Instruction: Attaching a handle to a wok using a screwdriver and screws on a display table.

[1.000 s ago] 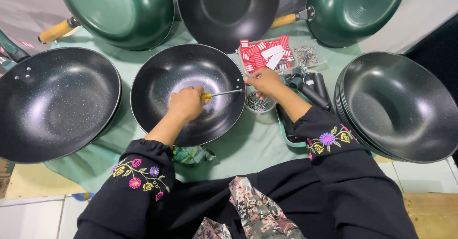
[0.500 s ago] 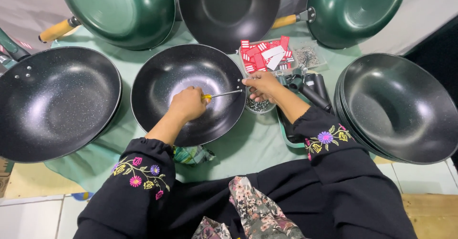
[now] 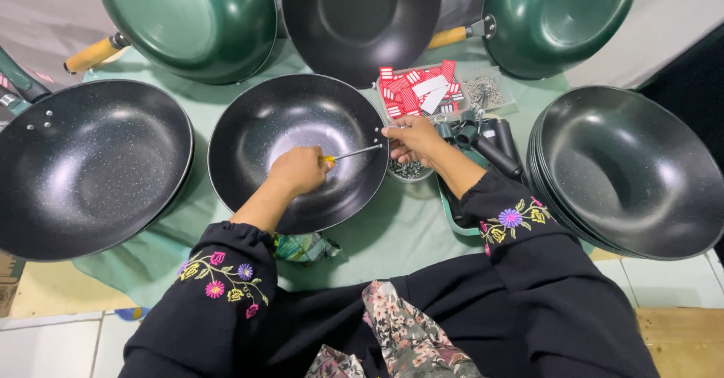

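A black speckled wok (image 3: 298, 148) sits in the middle of a green cloth (image 3: 392, 242); inside it the left hand (image 3: 300, 170) is closed around a yellow-handled screwdriver (image 3: 348, 154) whose shaft points at the wok's right rim. There the right hand (image 3: 411, 140) pinches the rim, fingers curled. Crowding round are another black wok (image 3: 87, 167) on the left, a stack of black woks (image 3: 630, 170) on the right, green pans (image 3: 188, 19) beyond, black handles (image 3: 490, 140) and a small bowl of screws (image 3: 409, 170) beside the right wrist.
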